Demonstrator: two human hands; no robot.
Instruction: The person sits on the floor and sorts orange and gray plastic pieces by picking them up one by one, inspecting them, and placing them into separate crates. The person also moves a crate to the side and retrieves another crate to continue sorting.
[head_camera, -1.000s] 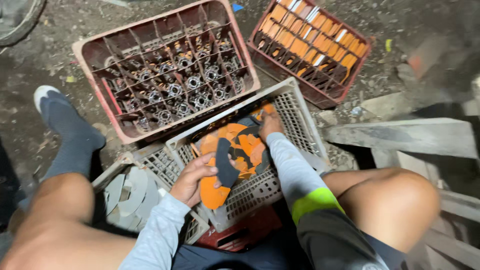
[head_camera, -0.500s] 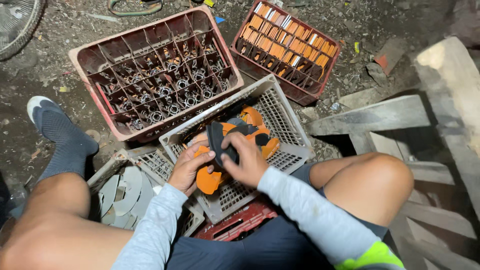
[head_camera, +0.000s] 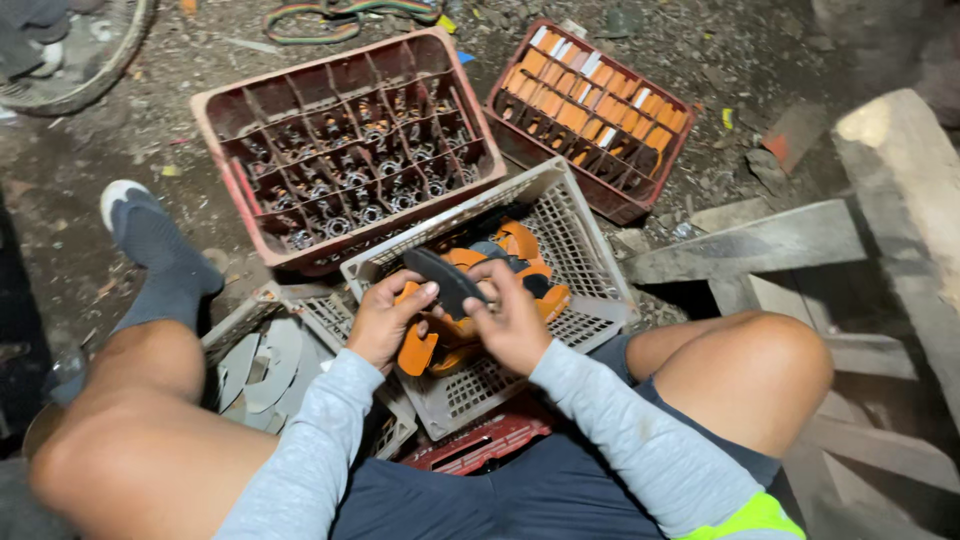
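Fingers of both hands pinch a dark curved pad (head_camera: 445, 283) held just above a grey mesh crate (head_camera: 590, 270); the left hand (head_camera: 385, 320) grips its 9 o'clock end with thumb on top, while the right hand (head_camera: 515, 320) clamps its 3 o'clock end. Beneath the hands, orange curved pieces (head_camera: 520, 243) lie piled in that crate. At 11 o'clock from it stands a red divided crate (head_camera: 225, 110) holding small metal rings. At 1 o'clock, well apart, sits a second red crate (head_camera: 520, 140) packed with orange slabs. At 8 o'clock, another grey crate (head_camera: 300, 300) holds pale grey curved plates. Bare knees frame the scene on dirt ground (head_camera: 700, 40).
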